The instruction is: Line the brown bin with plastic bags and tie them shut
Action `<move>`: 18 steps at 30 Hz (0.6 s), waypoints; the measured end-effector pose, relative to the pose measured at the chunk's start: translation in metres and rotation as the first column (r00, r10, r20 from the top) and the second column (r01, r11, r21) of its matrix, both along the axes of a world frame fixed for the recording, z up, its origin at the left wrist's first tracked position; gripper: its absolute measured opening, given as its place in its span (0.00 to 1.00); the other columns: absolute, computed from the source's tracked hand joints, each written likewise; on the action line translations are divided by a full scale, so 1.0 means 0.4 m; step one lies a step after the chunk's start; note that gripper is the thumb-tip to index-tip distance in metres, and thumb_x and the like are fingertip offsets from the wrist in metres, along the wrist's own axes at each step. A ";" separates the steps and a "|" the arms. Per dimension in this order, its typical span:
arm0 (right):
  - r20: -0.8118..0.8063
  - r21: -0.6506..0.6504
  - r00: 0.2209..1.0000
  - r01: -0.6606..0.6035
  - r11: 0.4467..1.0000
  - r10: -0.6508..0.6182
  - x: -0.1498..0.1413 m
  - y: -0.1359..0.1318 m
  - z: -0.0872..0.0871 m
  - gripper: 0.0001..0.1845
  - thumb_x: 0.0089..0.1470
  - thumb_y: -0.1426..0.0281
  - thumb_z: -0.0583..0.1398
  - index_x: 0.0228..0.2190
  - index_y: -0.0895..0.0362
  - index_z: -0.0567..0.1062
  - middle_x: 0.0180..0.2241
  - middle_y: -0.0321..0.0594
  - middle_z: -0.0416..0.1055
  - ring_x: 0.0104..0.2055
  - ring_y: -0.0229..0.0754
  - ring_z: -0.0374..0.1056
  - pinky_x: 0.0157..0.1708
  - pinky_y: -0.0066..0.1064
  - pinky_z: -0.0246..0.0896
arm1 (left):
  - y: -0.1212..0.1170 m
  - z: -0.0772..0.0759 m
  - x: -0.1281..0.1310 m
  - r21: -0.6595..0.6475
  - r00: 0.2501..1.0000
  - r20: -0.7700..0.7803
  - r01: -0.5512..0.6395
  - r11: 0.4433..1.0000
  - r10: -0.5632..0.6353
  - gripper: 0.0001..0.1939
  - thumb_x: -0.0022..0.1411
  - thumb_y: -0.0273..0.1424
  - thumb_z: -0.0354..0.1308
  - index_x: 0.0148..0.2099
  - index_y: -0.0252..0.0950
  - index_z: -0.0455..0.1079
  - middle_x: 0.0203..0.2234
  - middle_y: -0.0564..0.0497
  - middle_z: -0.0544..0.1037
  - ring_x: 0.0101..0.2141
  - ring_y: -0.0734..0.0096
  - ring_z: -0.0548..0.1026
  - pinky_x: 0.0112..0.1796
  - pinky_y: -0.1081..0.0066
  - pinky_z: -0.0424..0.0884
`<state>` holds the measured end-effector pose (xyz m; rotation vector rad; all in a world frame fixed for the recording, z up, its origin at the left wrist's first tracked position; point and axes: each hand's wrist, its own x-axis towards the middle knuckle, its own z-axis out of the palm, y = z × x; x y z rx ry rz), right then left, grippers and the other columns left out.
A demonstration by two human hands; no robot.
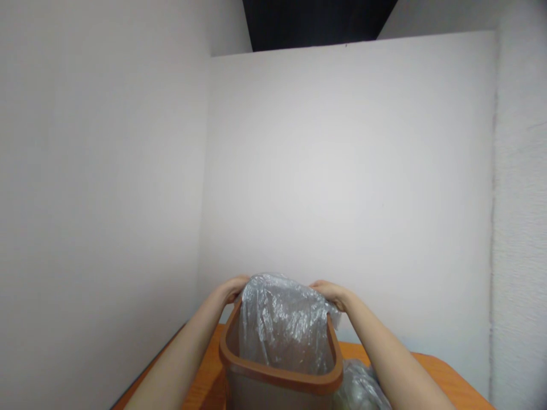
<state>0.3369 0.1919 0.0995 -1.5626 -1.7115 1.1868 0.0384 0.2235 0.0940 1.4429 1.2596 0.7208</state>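
A trash bin [277, 393] with a brown rim and a greyish body stands in front of me. A clear plastic bag [282, 324] hangs down inside it and drapes over the far part of the rim. At the far left corner my left hand [236, 286] is closed on the bag's edge, its fingertips partly hidden by the plastic. My right hand [331, 293] grips the bag at the far right corner, thumb side toward me. The near rim is bare of plastic.
Beneath the bin is an orange-brown wooden table [444, 381]. A filled clear plastic bag [359, 387] with something pale green inside lies right of the bin, partly behind my right forearm. White walls [350, 171] rise behind and at the left.
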 end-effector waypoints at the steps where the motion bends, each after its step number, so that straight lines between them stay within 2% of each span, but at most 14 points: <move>1: 0.022 0.053 1.000 -0.009 0.999 0.008 -0.002 0.006 0.006 0.10 0.57 0.66 0.62 0.28 0.60 0.75 0.24 0.34 0.72 0.24 0.35 0.67 0.27 0.30 0.66 | 0.001 0.004 0.002 0.024 0.999 -0.035 0.019 1.000 -0.018 0.13 0.67 0.38 0.57 0.39 0.31 0.72 0.29 0.54 0.76 0.27 0.74 0.75 0.30 0.70 0.74; 3: 0.057 0.195 0.998 0.003 0.981 -0.015 -0.007 0.021 0.029 0.09 0.59 0.67 0.61 0.31 0.60 0.75 0.28 0.34 0.73 0.28 0.35 0.69 0.32 0.31 0.67 | 0.004 0.015 0.004 0.098 0.996 -0.078 0.049 0.994 -0.042 0.12 0.67 0.37 0.58 0.39 0.31 0.72 0.30 0.53 0.77 0.28 0.74 0.75 0.31 0.70 0.74; 5: 0.081 0.350 0.995 0.028 0.936 -0.060 -0.013 0.036 0.068 0.09 0.59 0.66 0.61 0.33 0.60 0.75 0.31 0.35 0.73 0.33 0.37 0.70 0.37 0.33 0.68 | 0.007 0.036 0.005 0.188 0.994 -0.098 0.061 0.980 -0.043 0.11 0.66 0.36 0.58 0.40 0.31 0.72 0.32 0.52 0.77 0.31 0.72 0.76 0.34 0.68 0.75; 9: 0.080 0.607 0.990 0.044 0.794 -0.116 -0.039 0.039 0.178 0.10 0.59 0.64 0.61 0.35 0.59 0.75 0.35 0.37 0.73 0.39 0.41 0.70 0.43 0.39 0.67 | 0.005 0.107 -0.004 0.393 0.997 -0.075 0.022 0.919 0.009 0.11 0.65 0.35 0.60 0.42 0.32 0.72 0.39 0.49 0.77 0.40 0.66 0.76 0.44 0.60 0.73; 12: 0.065 0.746 0.994 0.011 0.666 -0.089 -0.073 0.016 0.243 0.06 0.57 0.69 0.62 0.36 0.59 0.75 0.36 0.37 0.74 0.39 0.40 0.70 0.45 0.40 0.65 | -0.004 0.151 -0.014 0.534 1.000 0.009 0.009 0.845 -0.016 0.16 0.63 0.38 0.61 0.48 0.33 0.72 0.45 0.45 0.78 0.48 0.59 0.74 0.52 0.55 0.67; 14: 0.074 0.819 0.996 -0.036 0.573 -0.044 -0.102 -0.001 0.253 0.06 0.54 0.76 0.62 0.35 0.58 0.76 0.35 0.37 0.75 0.39 0.39 0.70 0.44 0.37 0.64 | -0.008 0.154 -0.016 0.624 0.994 0.080 0.010 0.781 -0.076 0.23 0.61 0.43 0.60 0.54 0.35 0.70 0.53 0.42 0.75 0.55 0.55 0.70 0.57 0.55 0.62; 16: 0.102 0.873 0.995 -0.093 0.479 0.007 -0.135 -0.021 0.236 0.10 0.51 0.79 0.60 0.35 0.56 0.77 0.35 0.37 0.76 0.38 0.39 0.69 0.43 0.34 0.62 | -0.013 0.136 -0.010 0.709 0.979 0.133 0.014 0.705 -0.154 0.28 0.62 0.48 0.57 0.59 0.39 0.67 0.61 0.43 0.68 0.61 0.54 0.63 0.60 0.58 0.57; 18: 0.136 0.905 0.989 -0.147 0.399 0.055 -0.174 -0.048 0.209 0.12 0.51 0.80 0.60 0.36 0.56 0.78 0.35 0.36 0.76 0.38 0.38 0.69 0.41 0.32 0.62 | -0.028 0.116 0.002 0.775 0.959 0.141 0.049 0.631 -0.247 0.33 0.60 0.54 0.56 0.62 0.43 0.64 0.63 0.46 0.65 0.63 0.55 0.60 0.60 0.60 0.56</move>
